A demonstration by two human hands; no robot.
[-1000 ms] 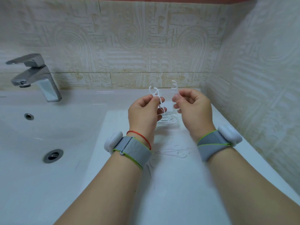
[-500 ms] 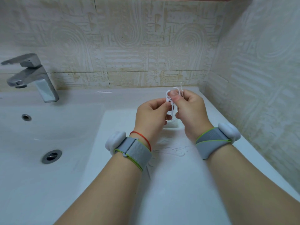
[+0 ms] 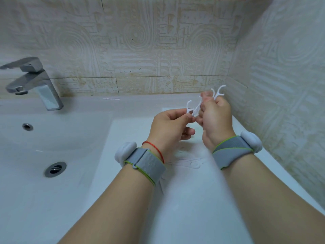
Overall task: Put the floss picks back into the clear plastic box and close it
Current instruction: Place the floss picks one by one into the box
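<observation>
Far left: chrome faucet (image 3: 35,81) over the white basin (image 3: 52,199), drain (image 3: 55,169) set in the bowl. Your left forearm carries a grey left wristband (image 3: 147,164) and a red string (image 3: 154,149). Your left hand (image 3: 168,127) is raised above the worktop (image 3: 184,199), thumb and forefinger pinching one white floss pick (image 3: 190,110); its bowed head points up and left, and its stem slants towards your right hand (image 3: 216,120), just beside the left at the fingertips. The right hand is curled round two more floss picks (image 3: 219,93), their heads standing above the fingers against the tiled wall (image 3: 281,85). On the worktop between your wrists lie faint white outlines, probably loose floss picks (image 3: 190,162); view blurred there. The right wristband (image 3: 232,150) matches the left.
</observation>
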